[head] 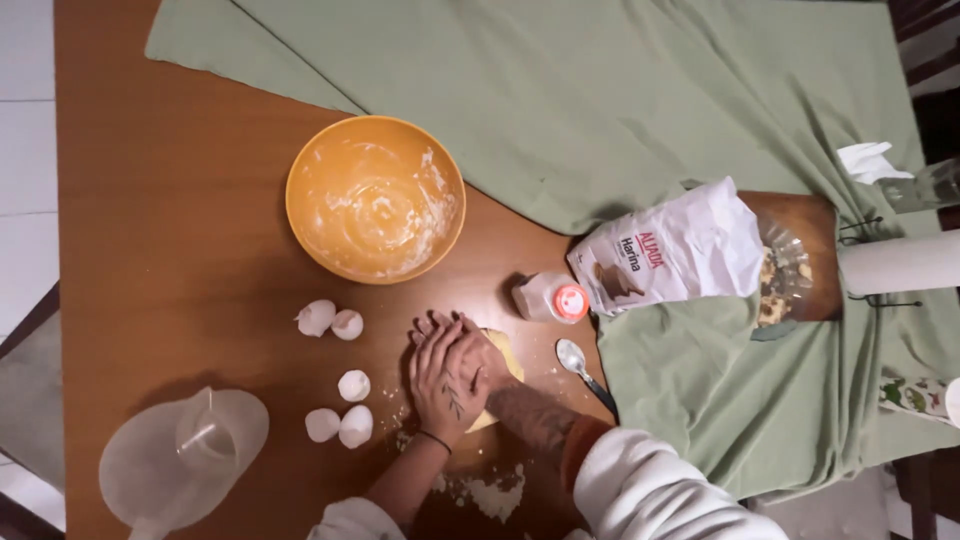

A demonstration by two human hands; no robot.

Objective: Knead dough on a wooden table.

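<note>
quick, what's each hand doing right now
Left hand: open, laid flat on top of the right hand.
Right hand: mostly covered; pressing down on the yellow dough; open or closed cannot be told.

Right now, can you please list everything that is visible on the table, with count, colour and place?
bowl: 1, orange, flour-smeared inside, upper middle of the table
eggshell halves: 5, white, left of the hands
jug: 1, translucent, lower left
small bottle: 1, pale with orange cap, lying right of the hands
flour bag: 1, white, lying on the cloth
spoon: 1, metal, beside the cloth edge
cloth: 1, green, top and right
dough: 1, yellow, under the hands
table: 1, brown wood
left hand: on top
right hand: underneath, pressing the dough
</note>
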